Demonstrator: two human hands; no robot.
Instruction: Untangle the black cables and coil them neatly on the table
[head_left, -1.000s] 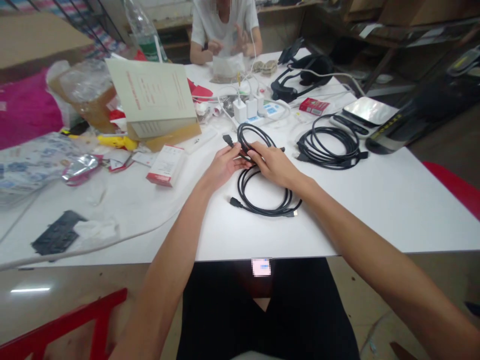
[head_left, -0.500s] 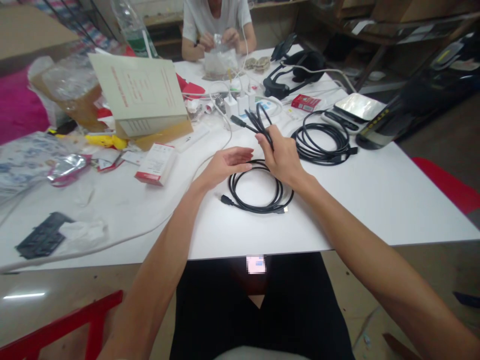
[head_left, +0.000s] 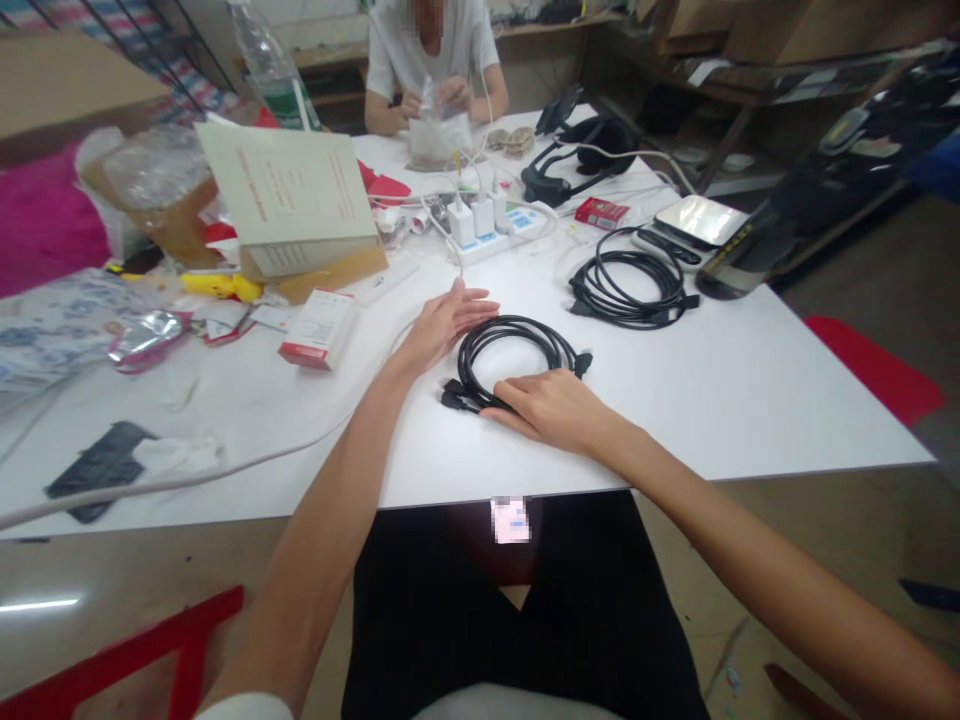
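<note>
On the white table [head_left: 420, 450] in front of me lies a coiled black cable [head_left: 517, 327], its loops stacked in a ring with plugs sticking out at left and right. My right hand [head_left: 551, 408] is closed over the near side of this ring, thumb below and fingers curled across the loops; the part under the hand is hidden. At the ring's far left, my left hand [head_left: 442, 325] is open, fingers stretched out, with the fingertips close to the loops. A second coiled black cable [head_left: 634, 290] lies farther right, away from both hands.
A red-and-white box [head_left: 319, 328] and an open booklet [head_left: 289, 190] stand to the left. Behind the coils are a power strip [head_left: 480, 245] with chargers, a headset [head_left: 577, 160] and a black bottle [head_left: 757, 240]. Across the table a person [head_left: 431, 70] handles a clear bag.
My right hand has brought a bundle of black cable down onto the ring and moved toward me, to its near side. My left hand stays beside the ring, fingers still out.
</note>
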